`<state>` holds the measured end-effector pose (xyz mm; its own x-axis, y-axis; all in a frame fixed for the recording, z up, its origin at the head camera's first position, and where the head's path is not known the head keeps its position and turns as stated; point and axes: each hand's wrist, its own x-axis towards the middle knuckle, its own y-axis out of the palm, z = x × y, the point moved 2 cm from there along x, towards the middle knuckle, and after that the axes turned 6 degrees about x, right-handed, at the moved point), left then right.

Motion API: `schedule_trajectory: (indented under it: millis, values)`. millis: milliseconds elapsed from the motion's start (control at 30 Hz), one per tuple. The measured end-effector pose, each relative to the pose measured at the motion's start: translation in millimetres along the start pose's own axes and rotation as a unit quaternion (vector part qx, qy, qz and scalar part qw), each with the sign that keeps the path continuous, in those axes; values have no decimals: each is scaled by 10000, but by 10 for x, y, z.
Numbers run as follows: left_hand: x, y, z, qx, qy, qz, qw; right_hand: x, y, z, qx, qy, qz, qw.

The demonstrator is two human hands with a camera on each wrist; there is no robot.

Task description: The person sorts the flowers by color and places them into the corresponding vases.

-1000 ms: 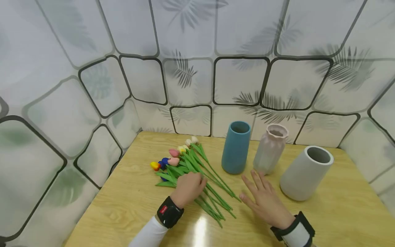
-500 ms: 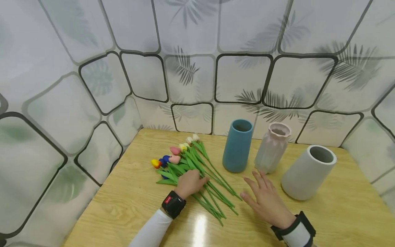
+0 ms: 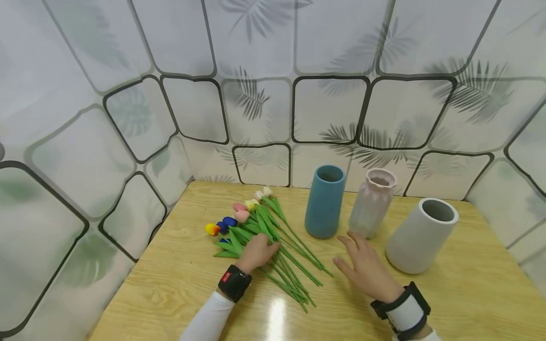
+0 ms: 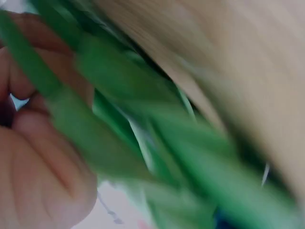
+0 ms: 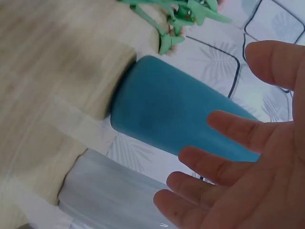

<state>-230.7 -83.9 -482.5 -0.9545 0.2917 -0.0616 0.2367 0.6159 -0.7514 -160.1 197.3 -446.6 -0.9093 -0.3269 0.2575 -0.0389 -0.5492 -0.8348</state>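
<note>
Artificial tulips with long green stems lie in a loose bunch on the table, heads pointing to the back left. Their heads are white, yellow, pink, blue and orange-yellow. My left hand is over the middle of the bunch and pinches stems between curled fingers and thumb; the left wrist view shows a green stem against those fingers, blurred. How many stems it holds I cannot tell. My right hand hovers with spread, relaxed fingers right of the stem ends, in front of a pale pink vase, holding nothing.
A blue vase stands upright right of the tulips, beside the pink vase. Further right is a white vase with a wide mouth. A patterned curtain rises behind the wooden table.
The left hand has shifted slightly left among the stems, and some stems and a pale pink head have moved with it. The right hand has lifted a little, fingers still loose.
</note>
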Motion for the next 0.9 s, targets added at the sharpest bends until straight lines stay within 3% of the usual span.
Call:
schedule_trajectory:
  millis: [167, 433, 533, 667, 800, 900]
  values:
    - [-27, -31, 40, -1122, -189, 326, 9930, 18, -19, -2, 32, 27, -12, 10000]
    - [-18, 22, 2, -766, -273, 757, 9938, 44, 31, -4, 137, 119, 156, 9997]
    - [-32, 6, 25, -1061, -407, 799, 9903, 45, 48, -14, 192, 194, 199, 9994]
    - [-97, -40, 56, -1584, -528, 636, 9839, 40, 47, -23, 245, 203, 192, 9993]
    - [-177, -101, 43, -1801, -614, 334, 9812, 34, 30, -25, 228, 107, 225, 9994]
    - [-201, -132, 17, -2102, -672, 299, 9749, 36, 12, -32, 178, 16, 194, 9997]
